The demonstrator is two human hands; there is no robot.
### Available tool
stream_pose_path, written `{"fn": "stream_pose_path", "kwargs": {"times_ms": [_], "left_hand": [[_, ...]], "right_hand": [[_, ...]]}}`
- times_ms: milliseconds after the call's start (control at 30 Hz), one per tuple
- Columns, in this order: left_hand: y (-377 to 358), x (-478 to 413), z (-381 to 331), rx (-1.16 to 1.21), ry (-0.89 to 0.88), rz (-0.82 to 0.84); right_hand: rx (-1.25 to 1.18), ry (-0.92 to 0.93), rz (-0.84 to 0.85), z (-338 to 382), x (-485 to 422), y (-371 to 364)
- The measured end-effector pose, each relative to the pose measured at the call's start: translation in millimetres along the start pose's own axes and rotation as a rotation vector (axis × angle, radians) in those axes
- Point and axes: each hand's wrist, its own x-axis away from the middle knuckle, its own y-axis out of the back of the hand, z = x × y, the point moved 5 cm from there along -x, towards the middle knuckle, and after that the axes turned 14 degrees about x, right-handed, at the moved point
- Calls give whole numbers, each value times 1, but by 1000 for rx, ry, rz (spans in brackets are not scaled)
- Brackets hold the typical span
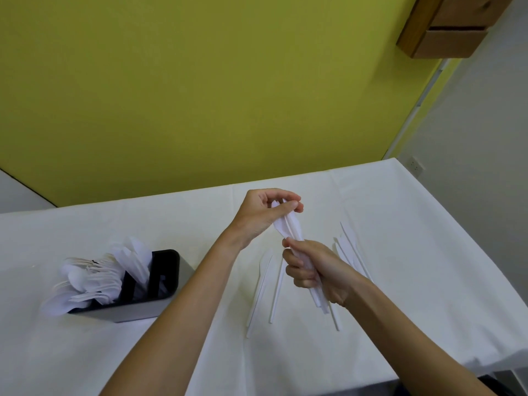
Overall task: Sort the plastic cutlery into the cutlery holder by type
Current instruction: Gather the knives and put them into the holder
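Observation:
My right hand (311, 270) grips a bunch of white plastic knives (288, 227) by their handles, above the middle of the white table. My left hand (263, 212) pinches the blade tips of that same bunch from above. Loose white knives (264, 284) lie on the cloth just below and left of my hands, and more knives (350, 250) lie to the right, partly hidden by my right wrist. At the left stands the dark grey cutlery holder (137, 312), with white forks and spoons (91, 281) in its left compartments and knives (137, 258) leaning in a right one.
The table (414, 252) wears a white cloth and meets a yellow-green wall at the back. Its right edge drops off near a white wall with a socket (415, 166). A wooden box (448, 27) hangs high at the top right.

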Motion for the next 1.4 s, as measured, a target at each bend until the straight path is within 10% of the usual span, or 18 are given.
{"fn": "stream_pose_path", "kwargs": {"times_ms": [467, 833, 1400], "left_hand": [[96, 66, -76, -115, -251, -337], [257, 169, -72, -198, -220, -766], [298, 171, -4, -23, 164, -484]], "right_hand": [[762, 303, -94, 54, -27, -60], [643, 571, -181, 42, -85, -185], [1142, 573, -612, -27, -96, -211]]}}
